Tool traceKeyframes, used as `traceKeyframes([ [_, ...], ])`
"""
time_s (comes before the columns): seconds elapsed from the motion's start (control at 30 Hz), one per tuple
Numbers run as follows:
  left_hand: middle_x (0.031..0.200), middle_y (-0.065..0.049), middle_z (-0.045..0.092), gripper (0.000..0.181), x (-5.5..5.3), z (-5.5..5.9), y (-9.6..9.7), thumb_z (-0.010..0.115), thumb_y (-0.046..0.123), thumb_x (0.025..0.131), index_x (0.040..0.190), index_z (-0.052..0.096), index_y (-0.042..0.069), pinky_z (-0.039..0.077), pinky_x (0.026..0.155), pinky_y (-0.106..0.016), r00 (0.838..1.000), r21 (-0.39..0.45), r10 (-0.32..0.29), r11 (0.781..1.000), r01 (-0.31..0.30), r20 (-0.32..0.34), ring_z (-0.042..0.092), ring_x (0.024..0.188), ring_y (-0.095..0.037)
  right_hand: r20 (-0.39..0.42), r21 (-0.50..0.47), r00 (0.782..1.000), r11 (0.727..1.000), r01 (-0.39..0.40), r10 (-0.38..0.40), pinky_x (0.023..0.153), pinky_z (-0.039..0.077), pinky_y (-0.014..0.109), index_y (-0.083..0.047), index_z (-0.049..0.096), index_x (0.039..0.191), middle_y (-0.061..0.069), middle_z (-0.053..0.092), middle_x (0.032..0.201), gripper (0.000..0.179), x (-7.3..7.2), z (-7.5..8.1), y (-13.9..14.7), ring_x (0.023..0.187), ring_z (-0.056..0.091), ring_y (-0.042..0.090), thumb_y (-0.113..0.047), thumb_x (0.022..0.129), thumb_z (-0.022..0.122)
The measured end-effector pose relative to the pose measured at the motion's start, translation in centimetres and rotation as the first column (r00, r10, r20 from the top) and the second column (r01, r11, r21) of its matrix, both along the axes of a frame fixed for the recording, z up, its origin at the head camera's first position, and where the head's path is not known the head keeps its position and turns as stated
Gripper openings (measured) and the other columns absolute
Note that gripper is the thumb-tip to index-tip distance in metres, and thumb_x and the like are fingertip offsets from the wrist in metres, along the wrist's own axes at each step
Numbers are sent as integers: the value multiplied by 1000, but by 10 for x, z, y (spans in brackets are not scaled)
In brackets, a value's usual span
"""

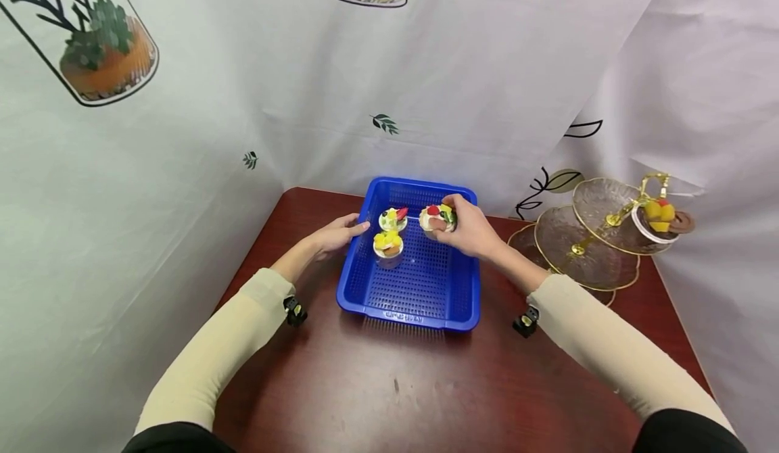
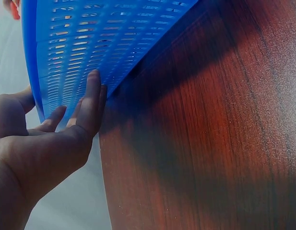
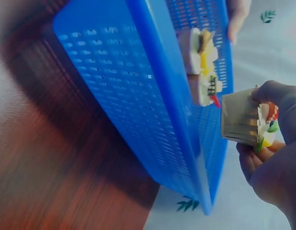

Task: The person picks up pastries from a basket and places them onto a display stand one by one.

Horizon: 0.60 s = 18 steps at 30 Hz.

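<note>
A blue plastic basket (image 1: 420, 291) with perforated walls stands on the table. My left hand (image 1: 331, 236) grips its left rim, thumb over the edge; in the left wrist view the fingers (image 2: 91, 98) lie along the outer wall. My right hand (image 1: 471, 230) pinches a fruit-topped cupcake (image 1: 433, 220) above the basket's far right part. In the right wrist view that cupcake's pale ridged cup (image 3: 240, 117) is tilted sideways. Two more cupcakes sit in the basket's left side: one with a red and green topping (image 1: 391, 220), and one with a yellow topping (image 1: 388, 245) nearer me.
To the right stands a tiered glass cake stand (image 1: 550, 247) with gold rims and a gold handle. A cupcake (image 1: 656, 223) with yellow fruit and a brown ring sits on its top tier. The dark red wooden table (image 1: 395, 385) meets a printed white curtain (image 1: 316, 122) behind.
</note>
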<state>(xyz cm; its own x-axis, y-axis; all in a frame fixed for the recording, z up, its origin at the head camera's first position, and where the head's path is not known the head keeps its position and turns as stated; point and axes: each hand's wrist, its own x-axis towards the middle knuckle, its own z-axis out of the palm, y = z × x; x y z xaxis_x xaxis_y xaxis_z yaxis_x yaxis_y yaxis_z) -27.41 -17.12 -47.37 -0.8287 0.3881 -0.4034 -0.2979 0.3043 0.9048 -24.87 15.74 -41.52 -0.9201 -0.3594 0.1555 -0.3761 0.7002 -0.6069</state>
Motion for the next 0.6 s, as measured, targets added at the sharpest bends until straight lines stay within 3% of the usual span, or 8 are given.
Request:
traceKeyframes([
  [0.17,140,-12,53,60,-1,0,1,53,43,102,153,32,18,52,94,-53,1000,-8,1,1000,-1,-1,60,120,-32,-50,-23,999,1000,-10,8,92,51,46,-1,45,137,17,57,130,75,18,12,17,108,60,29,-29,79,83],
  [0.33,140,-14,53,61,-1,0,2,53,43,101,152,32,17,53,93,-52,1000,16,-2,1000,2,3,60,119,-33,-116,-63,993,998,-21,14,82,55,45,-1,46,136,16,60,125,73,33,21,36,101,64,27,-26,79,84],
  [0.5,140,-13,52,56,0,1,1,51,40,103,152,33,18,52,94,-52,1000,-4,0,1000,0,5,59,121,-33,-163,-113,986,993,20,-38,83,54,44,-2,49,134,12,64,118,73,49,31,51,101,64,24,-25,76,87],
  [0.6,141,-12,52,55,0,1,1,50,39,104,152,33,19,51,95,-53,1000,-15,-1,1000,1,0,58,122,-33,-181,-131,981,990,51,-74,79,54,37,-2,49,134,11,64,118,72,58,35,60,98,65,23,-23,76,87],
])
